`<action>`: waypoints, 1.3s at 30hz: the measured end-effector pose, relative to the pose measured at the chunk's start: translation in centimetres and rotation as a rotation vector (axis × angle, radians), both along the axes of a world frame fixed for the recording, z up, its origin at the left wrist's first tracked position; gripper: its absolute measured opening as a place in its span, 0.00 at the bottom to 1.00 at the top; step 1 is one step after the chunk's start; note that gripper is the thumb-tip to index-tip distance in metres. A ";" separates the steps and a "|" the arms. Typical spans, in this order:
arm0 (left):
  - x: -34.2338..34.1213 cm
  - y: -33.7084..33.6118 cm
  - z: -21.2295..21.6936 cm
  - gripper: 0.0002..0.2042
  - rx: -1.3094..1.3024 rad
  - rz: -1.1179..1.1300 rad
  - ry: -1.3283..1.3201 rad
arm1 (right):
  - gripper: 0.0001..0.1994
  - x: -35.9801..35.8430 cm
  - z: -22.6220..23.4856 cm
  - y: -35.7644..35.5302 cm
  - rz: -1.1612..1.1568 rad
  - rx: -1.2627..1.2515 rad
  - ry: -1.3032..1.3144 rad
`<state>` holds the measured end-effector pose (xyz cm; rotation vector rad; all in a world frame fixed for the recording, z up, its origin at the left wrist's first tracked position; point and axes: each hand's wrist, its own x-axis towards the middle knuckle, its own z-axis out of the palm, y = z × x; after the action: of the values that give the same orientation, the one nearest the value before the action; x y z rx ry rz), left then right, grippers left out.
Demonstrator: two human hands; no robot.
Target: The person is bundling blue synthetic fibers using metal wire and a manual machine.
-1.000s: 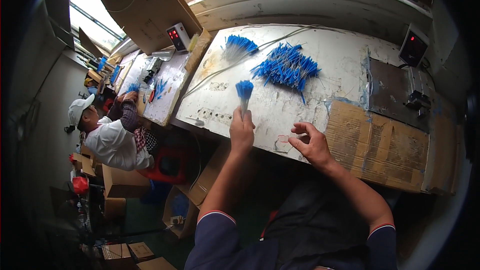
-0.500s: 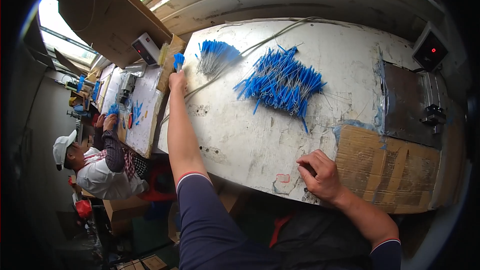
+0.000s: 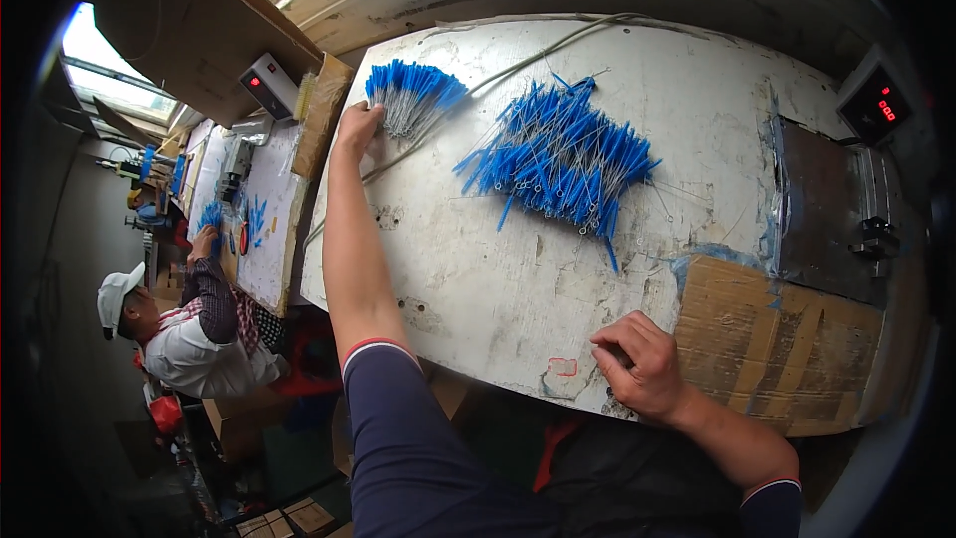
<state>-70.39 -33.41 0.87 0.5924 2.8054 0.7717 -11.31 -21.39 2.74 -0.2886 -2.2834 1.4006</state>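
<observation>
My left hand (image 3: 360, 126) is at the far left of the white table, its fingers closed at the left edge of a fan-shaped bunch of blue-ended wires (image 3: 413, 95). Their blue ends point away from me, and the grey wire parts gather toward the near side. To the right lies a larger, tangled heap of the same wires (image 3: 563, 159), some with small loops at their ends. My right hand (image 3: 642, 364) rests at the near table edge, loosely curled, with nothing visible in it.
A grey cable (image 3: 528, 60) crosses the table behind the fan. Flattened cardboard (image 3: 782, 344) and a dark metal plate (image 3: 822, 214) with a clamp lie at right, beside a display box (image 3: 874, 100) with red digits. At left, a co-worker in a white cap (image 3: 118, 289) works at another table.
My left hand has brought its small bunch of blue-ended wires against the left side of the fan. The right hand stays curled. The view has shifted slightly, and the right display reads differently.
</observation>
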 end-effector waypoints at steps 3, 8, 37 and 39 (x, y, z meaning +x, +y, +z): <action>-0.8 -0.8 -0.9 0.24 0.256 -0.029 0.003 | 0.06 0.0 -0.1 -0.2 -0.005 0.000 0.009; -2.1 -0.7 -2.5 0.25 0.222 -0.063 0.150 | 0.06 0.1 -0.1 -0.3 -0.001 0.009 0.014; 42.5 9.1 8.7 0.06 0.198 -0.476 0.458 | 0.05 2.7 -2.5 11.5 -0.376 -0.057 0.279; 43.5 10.9 8.4 0.08 0.139 -0.512 0.520 | 0.04 2.5 -1.9 12.7 -0.425 -0.054 0.307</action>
<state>-26.90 -22.46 9.24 1.6626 2.8084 0.7870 -8.81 -8.65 0.86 -0.5040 -1.8080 1.1920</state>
